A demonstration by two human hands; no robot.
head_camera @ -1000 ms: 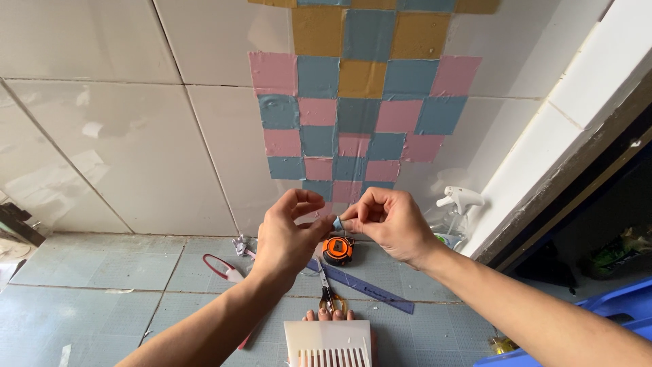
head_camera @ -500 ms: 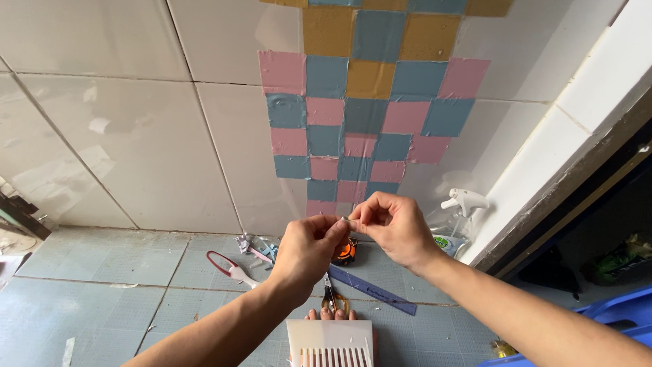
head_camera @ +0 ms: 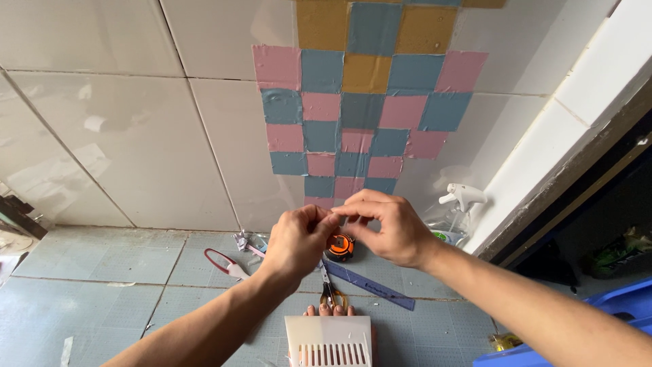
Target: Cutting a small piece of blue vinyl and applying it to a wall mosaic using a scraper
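Head view: both hands meet in mid-air above the worktop (head_camera: 102, 265), in front of the tiled wall. The left hand (head_camera: 299, 241) has its fingers curled in, thumb and forefinger pinched tight at the tips. The right hand (head_camera: 387, 228) mirrors it, its grip closed to a pinch that touches the left one. Whatever sits between the fingertips is too small to make out — I cannot tell what it is, only that both pinches close on the same spot.

Just below the hands, on the worktop, lie an orange-and-black tape measure (head_camera: 339, 247), partly hidden by the right hand, a blue ruler (head_camera: 373, 289) running slantwise, and a pair of scissors (head_camera: 329, 292) with yellowish handles. A red-handled snipper (head_camera: 224, 261) lies to the left, near some crumpled scraps (head_camera: 242, 239).

A clear spray bottle (head_camera: 456, 211) with a white trigger head stands against the wall on the right — its contents cannot be judged. At the lower edge, a white slotted box (head_camera: 329, 340) sits close to the camera, with what look like fingertips showing just above its top edge. A blue bin (head_camera: 611, 306) shows at the lower right corner, its inside out of view.

On the wall, a patch of pink, blue and ochre squares (head_camera: 367, 102) forms a chequered block.
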